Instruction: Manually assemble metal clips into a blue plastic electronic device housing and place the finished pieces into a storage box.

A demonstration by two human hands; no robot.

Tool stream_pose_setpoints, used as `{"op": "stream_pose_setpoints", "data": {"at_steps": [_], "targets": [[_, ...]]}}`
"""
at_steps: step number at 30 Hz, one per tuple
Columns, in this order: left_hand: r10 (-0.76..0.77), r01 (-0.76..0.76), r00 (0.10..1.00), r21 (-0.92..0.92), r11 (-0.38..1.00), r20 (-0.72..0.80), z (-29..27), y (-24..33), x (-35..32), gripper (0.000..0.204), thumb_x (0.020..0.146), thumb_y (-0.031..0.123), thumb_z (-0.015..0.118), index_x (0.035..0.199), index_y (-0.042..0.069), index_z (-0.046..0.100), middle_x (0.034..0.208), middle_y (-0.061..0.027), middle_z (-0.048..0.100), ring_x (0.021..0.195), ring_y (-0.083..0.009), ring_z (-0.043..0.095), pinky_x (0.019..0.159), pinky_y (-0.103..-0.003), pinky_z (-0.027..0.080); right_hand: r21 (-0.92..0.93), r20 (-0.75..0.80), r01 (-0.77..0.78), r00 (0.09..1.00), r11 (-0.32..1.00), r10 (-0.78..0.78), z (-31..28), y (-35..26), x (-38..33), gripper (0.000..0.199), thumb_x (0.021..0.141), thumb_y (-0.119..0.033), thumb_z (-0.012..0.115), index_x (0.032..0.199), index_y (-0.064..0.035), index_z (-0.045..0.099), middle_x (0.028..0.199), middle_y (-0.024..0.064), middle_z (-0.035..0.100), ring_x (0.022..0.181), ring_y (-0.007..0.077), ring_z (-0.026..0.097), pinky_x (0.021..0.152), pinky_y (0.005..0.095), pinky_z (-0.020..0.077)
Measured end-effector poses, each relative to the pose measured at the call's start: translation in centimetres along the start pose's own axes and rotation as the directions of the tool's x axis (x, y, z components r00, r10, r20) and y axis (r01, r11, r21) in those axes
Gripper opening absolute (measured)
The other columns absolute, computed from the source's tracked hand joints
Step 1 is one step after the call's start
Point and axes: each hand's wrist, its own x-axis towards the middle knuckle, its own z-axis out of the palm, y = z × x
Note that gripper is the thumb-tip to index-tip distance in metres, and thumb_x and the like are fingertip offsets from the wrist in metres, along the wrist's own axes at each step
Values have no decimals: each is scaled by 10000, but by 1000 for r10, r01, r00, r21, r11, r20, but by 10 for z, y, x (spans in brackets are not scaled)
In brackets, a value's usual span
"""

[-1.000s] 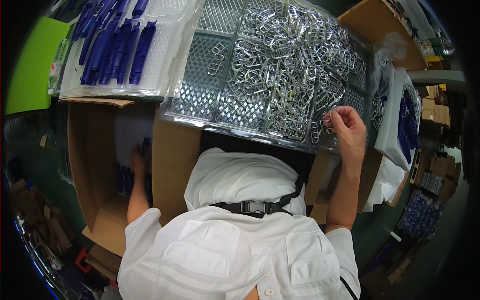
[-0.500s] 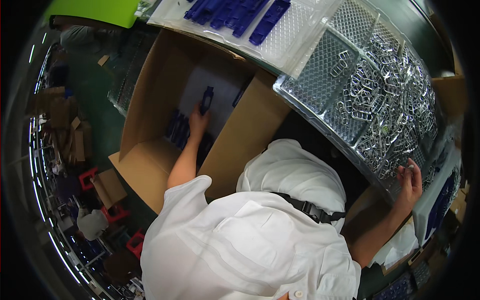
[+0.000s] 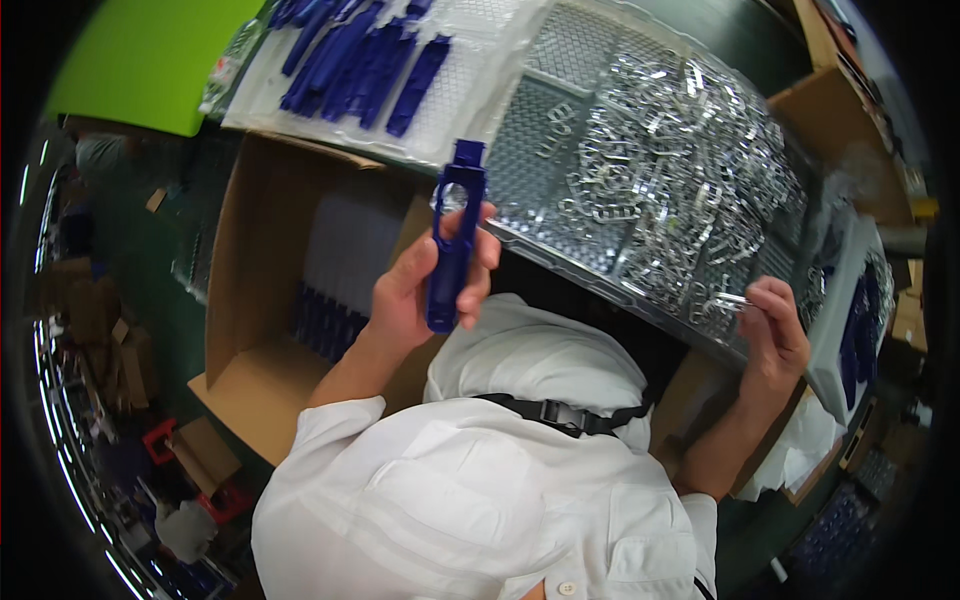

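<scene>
My left hand (image 3: 410, 290) is closed round a long dark-blue plastic housing (image 3: 452, 270), held nearly upright with a round hole in its upper part. Beside the near right edge of the clear plastic tray (image 3: 505, 225), my right hand (image 3: 775, 325) pinches a small shiny metal clip (image 3: 732, 298) between thumb and fingers. A heap of similar metal clips (image 3: 690, 150) fills much of that tray. Left of my lap stands an open cardboard box (image 3: 260, 340), with several blue housings (image 3: 325, 322) lined up inside.
Beyond the box, a white tray (image 3: 470, 60) bears more blue housings (image 3: 365, 70). A lime-green panel (image 3: 150, 65) stands at far left. More blue pieces lie in a white tray (image 3: 830, 350) at right. Another cardboard box (image 3: 850, 135) is at far right.
My left hand has come up out of the cardboard box with the blue housing, to the near edge of the clip tray. My right hand stays by the tray, still pinching. The view has shifted.
</scene>
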Motion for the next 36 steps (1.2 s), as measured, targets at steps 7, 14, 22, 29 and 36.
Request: {"op": "stream_pose_setpoints", "data": {"at_steps": [7, 14, 22, 29, 36], "targets": [[-481, 453, 866, 198, 869, 133, 64, -67, 50, 612, 1120, 398, 515, 1594, 26, 411, 1219, -111, 643, 944, -149, 664, 758, -303, 603, 30, -68, 114, 991, 993, -112, 33, -67, -14, 276, 785, 171, 758, 1016, 22, 733, 1000, 108, 687, 846, 161, 636, 714, 256, 495], [-491, 404, 853, 369, 837, 179, 87, -99, 58, 553, 1060, 180, 555, 1589, 64, 446, 1208, -68, 678, 928, -96, 628, 716, -245, 556, -402, 108, 278, 960, 872, -257, 25, -64, -16, 206, 770, 98, 775, 943, 0, 721, 1257, 180, 650, 1085, 278, 656, 917, 358, 511], [-444, 325, 887, 514, 794, 125, 93, -102, 55, 553, 1013, 74, 547, 1561, 51, 475, 1151, -42, 702, 891, -68, 616, 699, -226, 547, -466, 97, 214, 977, 858, -191, 36, -55, -20, 141, 801, 71, 770, 914, 7, 716, 1377, 223, 628, 1231, 365, 646, 993, 425, 516], [-393, 274, 914, 562, 781, 99, 89, -104, 56, 530, 1008, 78, 565, 1534, 38, 508, 1065, -31, 722, 816, -63, 618, 641, -226, 542, -480, 139, 226, 974, 848, -181, 39, -37, -17, 155, 800, 97, 768, 891, 14, 674, 1321, 219, 648, 1134, 334, 690, 881, 378, 573], [-291, 164, 952, 633, 757, 101, 76, -118, 57, 433, 1005, 104, 616, 1424, -1, 588, 913, -23, 731, 723, -68, 620, 609, -245, 510, -546, 31, 257, 957, 798, -287, 54, -26, -22, 288, 796, 8, 821, 1006, 1, 624, 1246, 187, 670, 1069, 370, 688, 763, 410, 595]]}}
